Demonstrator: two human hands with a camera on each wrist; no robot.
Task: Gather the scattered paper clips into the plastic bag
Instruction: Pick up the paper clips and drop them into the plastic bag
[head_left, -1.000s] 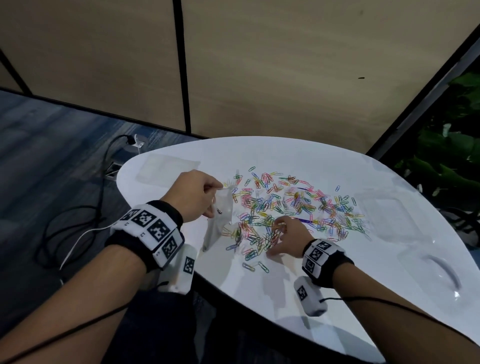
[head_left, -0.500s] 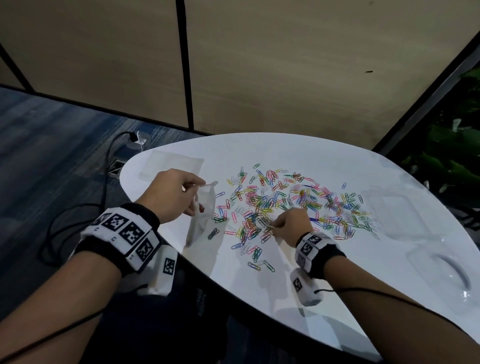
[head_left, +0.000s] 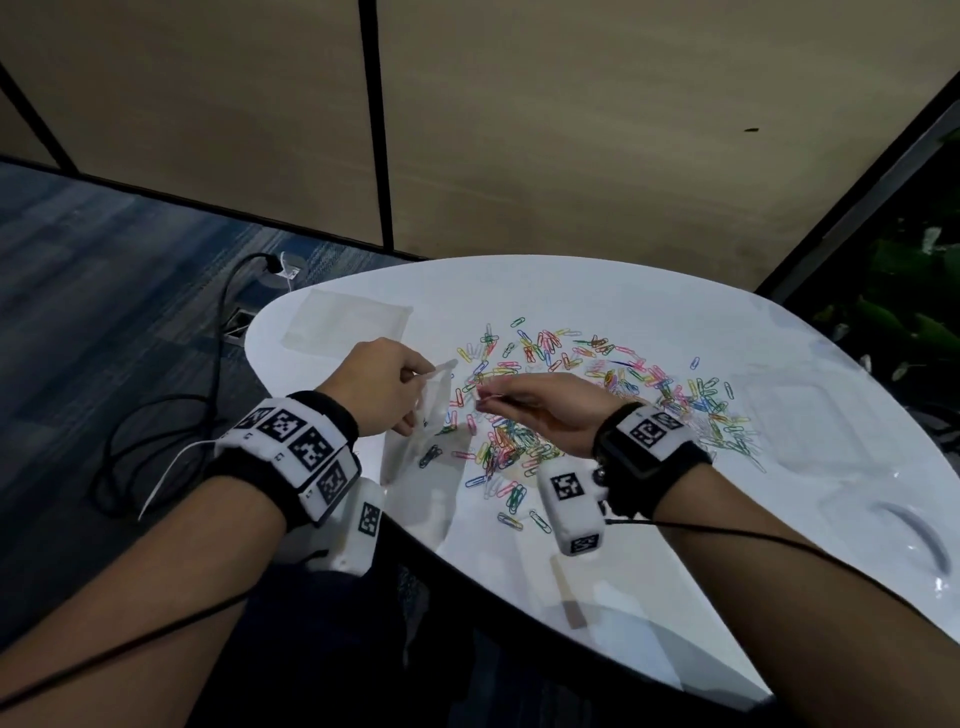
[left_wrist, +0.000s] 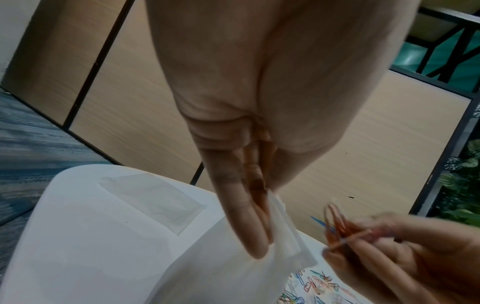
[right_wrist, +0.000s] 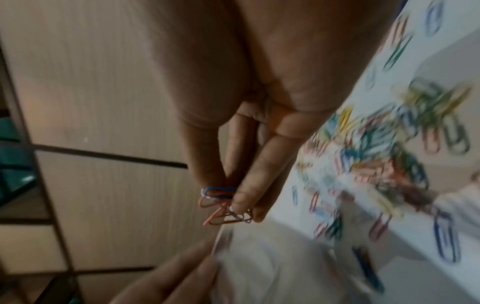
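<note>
Coloured paper clips lie scattered across the middle of the white table. My left hand pinches the rim of a clear plastic bag, which hangs over the table's left part with a few clips inside; the left wrist view shows the bag under my fingers. My right hand is lifted off the table, palm turned up, and pinches a small bunch of clips just right of the bag's mouth. The same bunch of clips shows blurred in the left wrist view.
A second flat clear bag lies at the table's far left. Clear plastic trays sit at the right side. Black and white cables trail on the blue carpet left of the table. Plants stand beyond the right edge.
My right hand rose from the pile with a pinch of clips and swung left to the bag's mouth. The left hand kept its hold on the bag.
</note>
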